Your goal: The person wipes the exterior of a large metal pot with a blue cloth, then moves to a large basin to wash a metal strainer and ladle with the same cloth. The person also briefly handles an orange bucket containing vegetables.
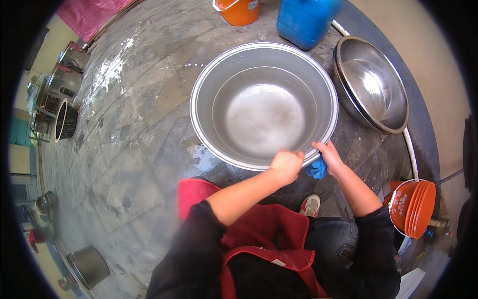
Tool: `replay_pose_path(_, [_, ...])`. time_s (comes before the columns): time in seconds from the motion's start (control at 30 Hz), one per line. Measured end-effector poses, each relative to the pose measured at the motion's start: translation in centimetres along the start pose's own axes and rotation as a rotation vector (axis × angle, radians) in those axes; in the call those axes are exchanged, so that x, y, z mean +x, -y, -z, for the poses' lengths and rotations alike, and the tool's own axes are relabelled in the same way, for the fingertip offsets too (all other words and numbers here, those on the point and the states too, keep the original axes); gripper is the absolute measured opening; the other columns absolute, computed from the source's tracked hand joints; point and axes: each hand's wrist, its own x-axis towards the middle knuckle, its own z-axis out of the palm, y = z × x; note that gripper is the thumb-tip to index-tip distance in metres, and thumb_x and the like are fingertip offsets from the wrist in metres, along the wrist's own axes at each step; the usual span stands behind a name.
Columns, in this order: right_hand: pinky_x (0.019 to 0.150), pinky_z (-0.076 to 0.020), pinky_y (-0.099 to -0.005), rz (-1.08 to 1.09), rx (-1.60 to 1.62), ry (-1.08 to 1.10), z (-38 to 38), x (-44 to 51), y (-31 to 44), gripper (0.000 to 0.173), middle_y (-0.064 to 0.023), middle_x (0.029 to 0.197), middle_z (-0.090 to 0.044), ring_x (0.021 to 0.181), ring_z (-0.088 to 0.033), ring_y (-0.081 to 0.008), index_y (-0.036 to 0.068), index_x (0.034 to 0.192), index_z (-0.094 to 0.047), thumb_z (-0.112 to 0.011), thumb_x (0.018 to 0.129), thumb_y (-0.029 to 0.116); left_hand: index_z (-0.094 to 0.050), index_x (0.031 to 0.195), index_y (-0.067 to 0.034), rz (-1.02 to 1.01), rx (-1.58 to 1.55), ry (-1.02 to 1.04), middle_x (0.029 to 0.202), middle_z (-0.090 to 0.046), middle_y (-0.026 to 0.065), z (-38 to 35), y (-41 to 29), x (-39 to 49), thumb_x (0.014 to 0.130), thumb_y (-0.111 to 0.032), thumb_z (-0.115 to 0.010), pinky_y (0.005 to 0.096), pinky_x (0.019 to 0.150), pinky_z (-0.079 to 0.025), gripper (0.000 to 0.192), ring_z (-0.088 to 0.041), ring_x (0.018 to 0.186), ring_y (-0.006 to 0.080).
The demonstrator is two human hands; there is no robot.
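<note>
A large round aluminium basin [265, 116] stands in front of me on the paved floor; its inside looks wet or shiny. My left hand [288, 165] is a closed fist at the basin's near rim; whether it grips the rim or something small is hidden. My right hand [329, 155] holds the rim just to the right, its fingers over the edge. A blue cloth [316, 168] hangs below the rim between the two hands, against the basin's outside. Which hand holds the cloth cannot be seen.
Stacked steel bowls [373, 86] lean by the wall at right. A blue plastic jerrycan [308, 22] and an orange bucket [239, 11] stand beyond the basin. Nested orange buckets [412, 207] lie at lower right. A metal pot [88, 267] is at lower left, a dark tub [66, 120] farther left.
</note>
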Motion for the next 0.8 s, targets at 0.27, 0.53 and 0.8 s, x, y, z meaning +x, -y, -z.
replay_pose_path(0.27, [0.070,-0.0528,-0.0305,-0.346,-0.020,0.217,2.2,-2.3,-0.3,0.042,-0.0116,0.093,-0.064,0.081,-0.063,-0.0178,-0.006,0.107,-0.057,-0.065,0.085,0.029,-0.054,0.088,-0.008,-0.023,0.051,0.039,0.082,-0.061,0.0089,-2.9,2.6,-4.8,0.061,-0.007,-0.065,0.0359,0.076,-0.044,0.029,-0.060,0.083,0.0263])
replay_pose_path(0.53, [0.074,-0.0492,-0.0315,0.139,-0.702,0.042,2.9,-10.5,6.7,0.030,-0.0116,0.091,-0.064,0.081,-0.061,-0.0173,0.001,0.108,-0.059,-0.064,0.082,0.015,-0.050,0.116,-0.006,0.055,0.027,0.149,0.103,-0.059,0.0122,0.8,4.3,-7.5,0.068,-0.016,-0.071,0.0396,0.091,-0.039,0.054,-0.054,0.103,0.0291])
replay_pose_path(0.8, [0.077,-0.0473,-0.0379,0.886,-1.199,-0.307,1.0,-20.6,6.7,0.035,-0.0162,0.094,-0.062,0.084,-0.061,-0.0323,0.001,0.104,-0.060,-0.066,0.070,0.001,-0.054,0.121,-0.004,0.278,-0.041,-0.204,0.124,-0.054,0.0145,6.6,5.8,-22.7,0.072,-0.023,-0.071,0.0479,0.102,-0.031,0.055,-0.047,0.119,0.0309])
